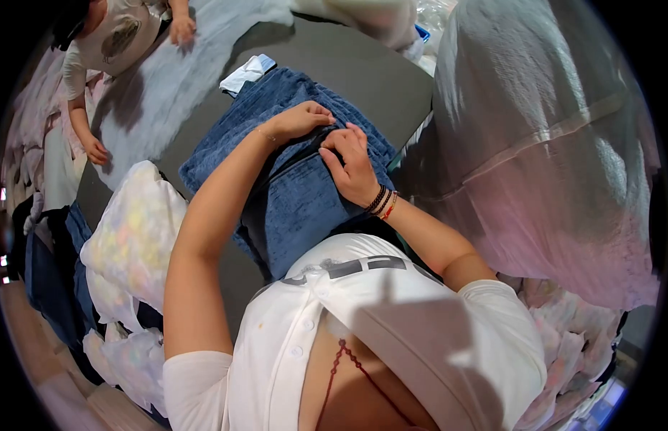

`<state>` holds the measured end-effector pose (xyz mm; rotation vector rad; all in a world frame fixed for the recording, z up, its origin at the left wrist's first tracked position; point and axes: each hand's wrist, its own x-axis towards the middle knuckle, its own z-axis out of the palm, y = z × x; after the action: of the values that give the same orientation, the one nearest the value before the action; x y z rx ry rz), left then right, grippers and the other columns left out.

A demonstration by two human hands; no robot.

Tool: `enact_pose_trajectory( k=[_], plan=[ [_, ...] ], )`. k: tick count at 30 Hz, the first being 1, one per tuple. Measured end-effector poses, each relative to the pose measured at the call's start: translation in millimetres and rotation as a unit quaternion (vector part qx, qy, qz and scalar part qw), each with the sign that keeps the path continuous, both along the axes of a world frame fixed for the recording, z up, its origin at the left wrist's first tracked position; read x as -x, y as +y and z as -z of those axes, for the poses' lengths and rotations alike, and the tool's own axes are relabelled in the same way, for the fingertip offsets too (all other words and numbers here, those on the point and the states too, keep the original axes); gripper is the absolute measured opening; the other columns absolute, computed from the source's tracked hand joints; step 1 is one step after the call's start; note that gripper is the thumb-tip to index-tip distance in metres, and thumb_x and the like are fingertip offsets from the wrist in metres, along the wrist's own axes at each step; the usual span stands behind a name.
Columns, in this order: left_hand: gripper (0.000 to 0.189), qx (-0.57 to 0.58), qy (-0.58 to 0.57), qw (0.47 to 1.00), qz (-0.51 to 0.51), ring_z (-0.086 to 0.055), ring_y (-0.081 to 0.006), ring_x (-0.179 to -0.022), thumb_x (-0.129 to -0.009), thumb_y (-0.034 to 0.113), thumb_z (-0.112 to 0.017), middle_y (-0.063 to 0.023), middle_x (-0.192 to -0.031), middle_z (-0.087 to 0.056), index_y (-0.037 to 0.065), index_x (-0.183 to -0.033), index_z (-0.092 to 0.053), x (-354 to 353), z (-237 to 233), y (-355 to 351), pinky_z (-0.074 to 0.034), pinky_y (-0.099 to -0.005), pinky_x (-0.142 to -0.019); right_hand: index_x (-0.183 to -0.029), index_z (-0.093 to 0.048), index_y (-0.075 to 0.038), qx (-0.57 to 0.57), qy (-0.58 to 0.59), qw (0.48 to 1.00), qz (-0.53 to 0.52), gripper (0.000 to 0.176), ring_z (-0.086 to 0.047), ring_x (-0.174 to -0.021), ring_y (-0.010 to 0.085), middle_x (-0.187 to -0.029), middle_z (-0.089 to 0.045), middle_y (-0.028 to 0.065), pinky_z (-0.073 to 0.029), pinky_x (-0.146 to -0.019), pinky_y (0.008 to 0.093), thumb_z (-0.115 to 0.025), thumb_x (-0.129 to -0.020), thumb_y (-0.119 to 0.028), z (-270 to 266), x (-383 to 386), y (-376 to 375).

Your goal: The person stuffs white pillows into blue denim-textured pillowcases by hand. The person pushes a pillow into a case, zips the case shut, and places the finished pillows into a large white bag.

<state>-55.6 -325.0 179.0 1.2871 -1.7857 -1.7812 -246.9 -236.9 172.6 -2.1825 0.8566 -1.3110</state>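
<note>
A thick blue towel [305,194] lies folded on a dark grey table [362,68] in front of me. My left hand [301,118] rests on its upper layer with the fingers curled over a fold edge. My right hand [352,164], with beaded bracelets at the wrist, pinches the same fold just beside it. The two hands nearly touch at the middle of the towel. A dark gap shows under the fold between the towel's layers.
A small white and blue folded cloth [246,73] lies past the towel. Another person [108,39] at the far left handles a pale grey fabric [169,79]. A big grey wrapped bundle [542,144] fills the right. Clear bags of pale cloth [136,230] stand at left.
</note>
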Motion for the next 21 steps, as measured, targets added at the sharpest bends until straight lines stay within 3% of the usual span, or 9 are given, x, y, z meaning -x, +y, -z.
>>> enact_pose_trajectory(
  k=[4, 5, 6, 8, 9, 13, 15, 18, 21],
  plan=[
    [0.021, -0.022, 0.047, 0.997, -0.066, -0.050, -0.0008, -0.076, -0.100, 0.018, -0.055, 0.0081, -0.084, -0.061, 0.005, -0.090, -0.068, -2, -4, 8, -0.042, -0.0182, -0.069, -0.096, -0.062, -0.002, -0.079, -0.029, 0.995, 0.051, 0.014, -0.057, -0.097, 0.0243, -0.092, -0.060, 0.0082, -0.036, -0.103, 0.0368, -0.067, -0.090, -0.014, 1, 5, -28],
    [0.021, -0.009, 0.045, 0.997, -0.059, -0.050, -0.0005, -0.075, -0.101, 0.018, -0.055, 0.0085, -0.084, -0.061, 0.005, -0.090, -0.068, -4, 2, 7, -0.042, -0.0182, -0.069, -0.095, -0.061, -0.002, -0.100, -0.022, 0.993, 0.061, 0.013, -0.057, -0.089, 0.0179, -0.088, -0.061, 0.0054, -0.043, -0.091, 0.0299, -0.068, -0.090, -0.012, 13, 2, -31],
    [0.022, 0.006, 0.044, 0.998, -0.052, -0.049, -0.0001, -0.075, -0.101, 0.019, -0.055, 0.0088, -0.084, -0.061, 0.005, -0.091, -0.068, -5, 7, 5, -0.042, -0.0182, -0.068, -0.095, -0.061, -0.002, -0.099, -0.021, 0.993, 0.060, 0.013, -0.057, -0.089, 0.0179, -0.088, -0.061, 0.0054, -0.043, -0.091, 0.0299, -0.068, -0.090, -0.012, 23, -1, -34],
    [0.023, 0.010, 0.037, 0.997, -0.059, -0.047, 0.0005, -0.072, -0.101, 0.021, -0.056, 0.0097, -0.081, -0.059, 0.006, -0.087, -0.069, 0, 7, 7, -0.040, -0.0183, -0.065, -0.092, -0.059, -0.002, -0.355, -0.265, 0.896, -0.013, 0.009, -0.056, -0.081, 0.0100, -0.085, -0.062, 0.0016, -0.045, -0.079, 0.0233, -0.066, -0.093, -0.008, 39, -4, -37],
    [0.025, 0.031, 0.010, 0.997, -0.075, -0.046, 0.0005, -0.071, -0.100, 0.021, -0.057, 0.0100, -0.079, -0.057, 0.006, -0.085, -0.068, 5, 4, 11, -0.040, -0.0187, -0.064, -0.091, -0.058, -0.002, -0.384, -0.341, 0.858, -0.031, 0.008, -0.055, -0.077, 0.0044, -0.084, -0.061, -0.0009, -0.044, -0.072, 0.0191, -0.064, -0.095, -0.006, 39, -5, -37],
    [0.028, 0.044, -0.061, 0.994, -0.074, -0.044, 0.0007, -0.068, -0.100, 0.024, -0.059, 0.0107, -0.075, -0.055, 0.006, -0.081, -0.068, 13, -11, 11, -0.037, -0.0197, -0.060, -0.089, -0.057, -0.003, -0.374, -0.336, 0.864, 0.015, 0.010, -0.050, -0.069, 0.0039, -0.078, -0.058, -0.0033, -0.041, -0.063, 0.0202, -0.066, -0.093, -0.007, 44, -5, -35],
    [0.028, 0.065, -0.057, 0.995, -0.051, -0.043, 0.0005, -0.067, -0.100, 0.025, -0.060, 0.0109, -0.074, -0.054, 0.006, -0.080, -0.067, 5, -5, 5, -0.036, -0.0202, -0.059, -0.095, -0.058, -0.002, -0.300, -0.249, 0.917, 0.084, 0.009, -0.050, -0.068, 0.0027, -0.076, -0.058, -0.0039, -0.041, -0.062, 0.0187, -0.066, -0.093, -0.006, 43, -5, -39],
    [0.029, 0.074, -0.022, 0.996, -0.047, -0.040, 0.0001, -0.066, -0.100, 0.025, -0.061, 0.0112, -0.072, -0.051, 0.006, -0.078, -0.066, 2, 7, 5, -0.034, -0.0212, -0.057, -0.104, -0.060, 0.000, -0.400, -0.288, 0.870, -0.033, 0.013, -0.055, -0.073, 0.0023, -0.080, -0.063, -0.0019, -0.043, -0.068, 0.0164, -0.067, -0.094, -0.004, 33, 5, -43],
    [0.030, 0.081, 0.009, 0.994, -0.067, -0.038, -0.0006, -0.065, -0.100, 0.025, -0.061, 0.0114, -0.071, -0.048, 0.006, -0.077, -0.064, 6, 8, 8, -0.032, -0.0218, -0.056, -0.097, -0.065, -0.001, -0.326, -0.253, 0.909, 0.051, 0.017, -0.056, -0.068, 0.0068, -0.072, -0.061, 0.0001, -0.047, -0.064, 0.0229, -0.075, -0.087, -0.011, 29, -1, -34]
  ],
)
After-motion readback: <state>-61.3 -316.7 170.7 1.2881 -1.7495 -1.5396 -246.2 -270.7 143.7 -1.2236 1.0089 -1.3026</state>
